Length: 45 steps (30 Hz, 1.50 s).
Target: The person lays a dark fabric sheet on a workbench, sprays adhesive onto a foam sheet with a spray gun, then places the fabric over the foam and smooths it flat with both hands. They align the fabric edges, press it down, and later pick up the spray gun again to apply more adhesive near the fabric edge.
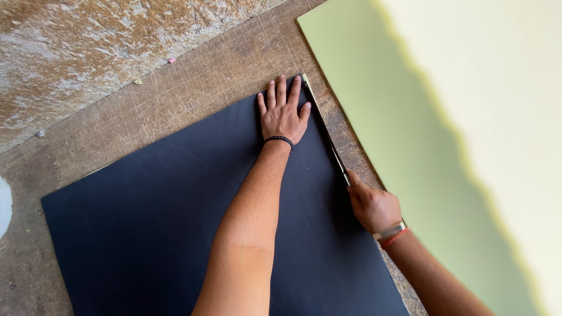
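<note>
A large black sheet (146, 222) lies flat on a worn wooden board (193, 88). My left hand (283, 112) presses flat on the sheet near its far right corner, fingers spread, a black beaded band on the wrist. My right hand (372, 205) grips the near end of a long thin metal strip (325, 133) that runs along the sheet's right edge up to the corner. A metal bangle and a red thread circle the right wrist.
A big pale green sheet (410, 129) lies to the right, partly in bright sunlight. Rough stained concrete floor (70, 52) lies beyond the board at the far left. Small pebbles (171, 60) rest near the board's far edge.
</note>
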Available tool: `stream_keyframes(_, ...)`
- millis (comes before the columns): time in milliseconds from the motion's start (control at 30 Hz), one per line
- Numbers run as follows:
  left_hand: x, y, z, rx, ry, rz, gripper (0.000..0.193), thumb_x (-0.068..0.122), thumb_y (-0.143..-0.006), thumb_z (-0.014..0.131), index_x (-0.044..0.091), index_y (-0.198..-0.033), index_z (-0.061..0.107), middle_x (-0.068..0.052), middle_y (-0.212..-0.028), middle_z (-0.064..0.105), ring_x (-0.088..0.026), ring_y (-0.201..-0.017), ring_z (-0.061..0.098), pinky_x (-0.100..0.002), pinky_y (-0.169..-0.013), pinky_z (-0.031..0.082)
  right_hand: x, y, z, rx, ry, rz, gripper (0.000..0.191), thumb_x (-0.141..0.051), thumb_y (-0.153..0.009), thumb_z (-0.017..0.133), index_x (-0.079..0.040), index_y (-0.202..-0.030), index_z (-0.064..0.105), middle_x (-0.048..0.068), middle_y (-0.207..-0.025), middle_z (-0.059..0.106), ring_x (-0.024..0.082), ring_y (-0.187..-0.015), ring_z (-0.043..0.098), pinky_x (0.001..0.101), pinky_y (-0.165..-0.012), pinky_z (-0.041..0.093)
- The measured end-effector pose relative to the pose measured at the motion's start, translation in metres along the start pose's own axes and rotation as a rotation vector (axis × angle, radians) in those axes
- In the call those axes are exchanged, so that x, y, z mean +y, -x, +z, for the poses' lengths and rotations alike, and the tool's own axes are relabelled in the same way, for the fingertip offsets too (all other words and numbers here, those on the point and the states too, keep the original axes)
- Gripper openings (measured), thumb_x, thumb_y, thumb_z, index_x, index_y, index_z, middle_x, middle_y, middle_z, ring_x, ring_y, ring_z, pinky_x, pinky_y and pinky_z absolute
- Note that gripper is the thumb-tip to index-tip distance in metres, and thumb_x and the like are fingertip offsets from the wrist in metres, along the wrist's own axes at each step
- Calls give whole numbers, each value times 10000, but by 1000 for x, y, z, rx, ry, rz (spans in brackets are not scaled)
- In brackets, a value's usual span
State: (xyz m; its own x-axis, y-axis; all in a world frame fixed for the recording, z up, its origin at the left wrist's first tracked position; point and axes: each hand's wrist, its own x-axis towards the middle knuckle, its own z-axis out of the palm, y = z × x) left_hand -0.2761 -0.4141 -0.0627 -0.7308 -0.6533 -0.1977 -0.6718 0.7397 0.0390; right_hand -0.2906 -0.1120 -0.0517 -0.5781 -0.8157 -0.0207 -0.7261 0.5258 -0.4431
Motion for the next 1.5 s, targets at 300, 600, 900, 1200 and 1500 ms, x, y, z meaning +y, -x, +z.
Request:
stream_keyframes(300,31,88,24,113,72,37,766,562,-1053,313,117,-1643,110,-140,-1717,92,-321,-1579,76,-526,-1267,46,10,76,-13,-22,22,0,423,-286,-987,607,-225,-1405,590,20,-603,677,205,-437,623,371,-438,522)
stream_keyframes(600,70,272,49,-6,127,182,846,594,-1019,373,43,-1616,139,-155,-1703,106,-331,-1568,78,-530,-1250,38,64,249,-28,-138,35,18,545,-314,-909,633,-281,-1441,517,-2,-560,684,208,-432,643,392,-432,532)
stream_keyframes(900,85,315,37,-213,167,92,914,604,-980,468,116,-1638,64,-103,-1725,12,-290,-1586,3,-602,-1239,8,77,261,-46,-4,93,32,450,-354,-964,629,-246,-1398,584,68,-623,703,259,-481,658,401,-450,523)
stream_keyframes(1200,99,329,4,-510,171,-138,997,732,-941,447,293,-1638,-116,-65,-1712,-226,-325,-1574,-193,-796,-1145,-81,84,177,-71,385,-271,385,318,-249,-1035,707,-192,-1348,694,83,-942,731,221,-811,696,384,-734,551)
stream_keyframes(1500,93,319,-6,-637,187,-118,1051,741,-928,451,284,-1627,-188,-76,-1696,-299,-356,-1552,-273,-802,-1136,-94,41,78,-35,152,-358,122,206,-214,-949,712,-118,-1123,768,94,-1086,726,240,-939,717,371,-838,576)
